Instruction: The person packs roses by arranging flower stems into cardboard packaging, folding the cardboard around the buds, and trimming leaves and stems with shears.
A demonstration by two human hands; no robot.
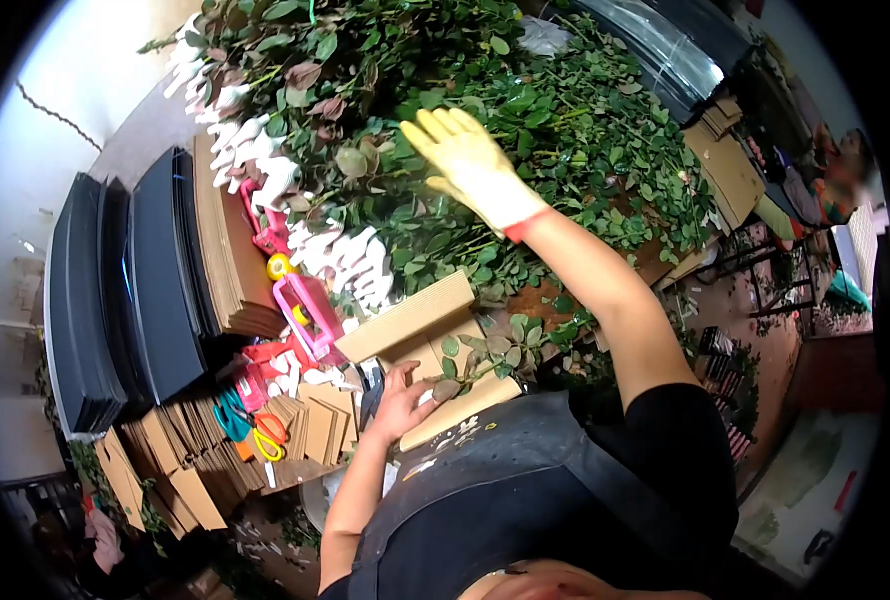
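My left hand (pixel 402 408), bare, is curled over the white-wrapped head of a leafy rose (pixel 500 357) lying in a cardboard box (pixel 420 325) against my apron. Part of the rose's head is hidden under the fingers. In a yellow glove with a red cuff, my right hand (pixel 465 165) reaches out above a large pile of leafy rose stems (pixel 555 120). Its fingers are stretched out, with nothing in them. White sleeves (pixel 350 260) cover the heads at the pile's left side.
A pink tape dispenser (pixel 307 315) stands left of the box. Scissors with orange and yellow handles (pixel 269 437) and teal-handled cutters (pixel 232 415) lie by cardboard pieces (pixel 325 425). Black boards (pixel 165 270) stand at the left. Another person (pixel 825 185) is at the far right.
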